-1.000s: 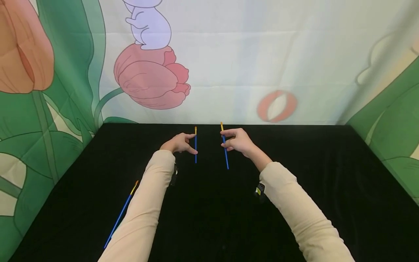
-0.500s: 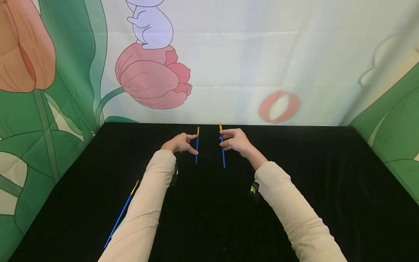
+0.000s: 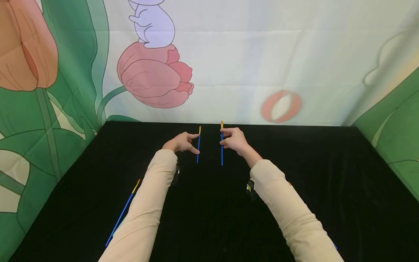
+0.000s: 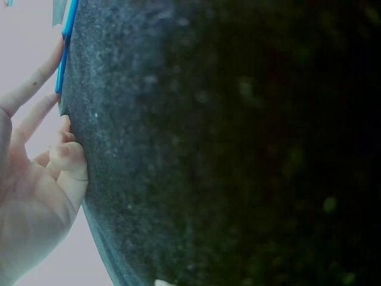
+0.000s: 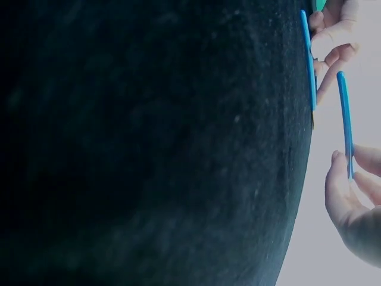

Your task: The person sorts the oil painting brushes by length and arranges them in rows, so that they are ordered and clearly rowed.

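Near the far edge of the black cloth, my left hand [image 3: 181, 142] touches a blue paintbrush [image 3: 198, 143] with its index finger and thumb spread along the handle. In the left wrist view, a straight finger [image 4: 37, 83] meets the blue handle [image 4: 69, 21], while other fingers are bent. My right hand [image 3: 236, 141] pinches a second blue paintbrush [image 3: 222, 154] between thumb and fingers, its yellow end pointing away. The right wrist view shows this brush [image 5: 345, 119] off the cloth in the right hand [image 5: 354, 211]. A gap separates the two brushes, which stand nearly parallel.
Another blue paintbrush [image 3: 121, 214] lies left of my left sleeve [image 3: 144, 207], which partly covers it. Beneath my right sleeve [image 3: 288, 207], an orange tip [image 3: 290, 185] and a blue end [image 3: 335, 247] peek out. A printed curtain [image 3: 226, 65] hangs behind the black cloth [image 3: 209, 218].
My right hand has shifted left, and its paintbrush has turned from slanted to straight up the view. The left paintbrush has tilted slightly, its tip swinging right. The right sleeve now exposes the ends beneath it.
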Motion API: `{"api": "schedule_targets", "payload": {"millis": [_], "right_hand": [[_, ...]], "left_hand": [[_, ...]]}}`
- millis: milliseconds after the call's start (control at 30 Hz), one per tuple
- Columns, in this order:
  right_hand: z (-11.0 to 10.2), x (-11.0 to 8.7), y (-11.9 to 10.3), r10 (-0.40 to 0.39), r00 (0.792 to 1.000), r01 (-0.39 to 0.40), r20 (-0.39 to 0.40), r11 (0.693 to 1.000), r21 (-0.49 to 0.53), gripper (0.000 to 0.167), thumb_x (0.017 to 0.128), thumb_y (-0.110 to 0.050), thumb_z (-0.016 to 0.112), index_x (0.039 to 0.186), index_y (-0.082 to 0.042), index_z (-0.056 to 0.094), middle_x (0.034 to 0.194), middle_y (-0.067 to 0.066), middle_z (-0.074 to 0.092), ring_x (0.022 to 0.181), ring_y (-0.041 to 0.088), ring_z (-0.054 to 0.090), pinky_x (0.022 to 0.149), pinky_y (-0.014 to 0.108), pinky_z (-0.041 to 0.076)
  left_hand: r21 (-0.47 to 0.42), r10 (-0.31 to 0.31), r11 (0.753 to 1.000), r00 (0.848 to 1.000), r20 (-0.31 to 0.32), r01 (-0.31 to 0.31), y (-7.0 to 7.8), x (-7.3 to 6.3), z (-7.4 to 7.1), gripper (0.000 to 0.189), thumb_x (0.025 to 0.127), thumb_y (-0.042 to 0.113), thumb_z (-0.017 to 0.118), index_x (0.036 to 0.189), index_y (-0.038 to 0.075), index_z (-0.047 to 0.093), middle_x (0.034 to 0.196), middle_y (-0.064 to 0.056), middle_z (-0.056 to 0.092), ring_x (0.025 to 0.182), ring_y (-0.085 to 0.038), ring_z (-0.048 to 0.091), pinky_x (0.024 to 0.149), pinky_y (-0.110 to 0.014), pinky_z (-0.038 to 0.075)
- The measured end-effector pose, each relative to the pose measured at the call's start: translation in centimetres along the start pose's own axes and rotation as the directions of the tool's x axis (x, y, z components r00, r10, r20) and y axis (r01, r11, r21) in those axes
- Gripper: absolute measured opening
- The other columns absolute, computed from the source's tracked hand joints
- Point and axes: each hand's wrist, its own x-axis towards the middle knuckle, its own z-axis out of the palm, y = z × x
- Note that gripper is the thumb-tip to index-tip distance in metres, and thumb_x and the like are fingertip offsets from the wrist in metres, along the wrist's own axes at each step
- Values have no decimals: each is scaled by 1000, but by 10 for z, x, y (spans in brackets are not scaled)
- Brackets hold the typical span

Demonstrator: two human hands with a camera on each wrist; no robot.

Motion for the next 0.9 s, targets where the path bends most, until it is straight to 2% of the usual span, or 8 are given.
{"api": "schedule_targets", "payload": {"millis": [100,267,433,567,633,800,900], "right_hand": [[2,2,0,12,1000,-12,-9,1000,1,56,99,15,60,153,9,48,144,33,54,118,45,66,95,42,59],[5,8,1,10,1000,-10,-7,999,40,56,99,17,59,153,10,47,143,34,53,117,45,67,92,42,60],[10,11,3,2,1000,-2,-8,998,60,60,98,16,62,155,9,45,141,34,55,117,47,66,91,41,60],[15,15,4,15,1000,-14,-15,998,67,61,98,15,65,155,9,45,141,33,56,118,46,67,91,41,60],[17,17,4,19,1000,-18,-20,998,67,61,98,14,65,155,10,45,141,32,57,118,45,67,91,40,60],[21,21,3,29,999,-27,-32,997,67,57,98,13,65,153,11,48,140,32,58,119,44,68,92,41,60],[24,23,3,41,999,-38,-32,997,67,56,99,12,65,152,11,48,140,31,58,119,43,68,93,41,59]], "left_hand": [[8,7,1000,1000,-3,-7,0,-1,0,80,96,13,81,165,12,40,129,-20,48,63,-13,31,67,-29,36],[14,13,1000,1000,-1,-13,1,-1,0,80,96,13,81,165,11,39,133,-22,48,68,-15,35,69,-29,37],[25,-4,1000,1000,-8,4,1,-2,0,80,96,14,80,165,12,39,148,-28,48,91,-24,47,81,-35,45],[23,-20,1000,1000,-10,20,0,-1,0,81,96,15,81,165,12,39,152,-29,46,104,-30,49,89,-40,49],[26,-21,999,1000,-12,21,0,-1,0,81,96,15,81,165,12,39,151,-28,46,104,-29,49,89,-39,49],[15,-14,1000,1000,-5,14,-1,0,0,80,97,15,80,165,12,39,146,-27,49,83,-20,43,77,-32,44],[11,-12,1000,1000,-1,12,-1,0,0,81,96,15,81,165,12,39,147,-28,49,81,-19,43,74,-31,42]]}}
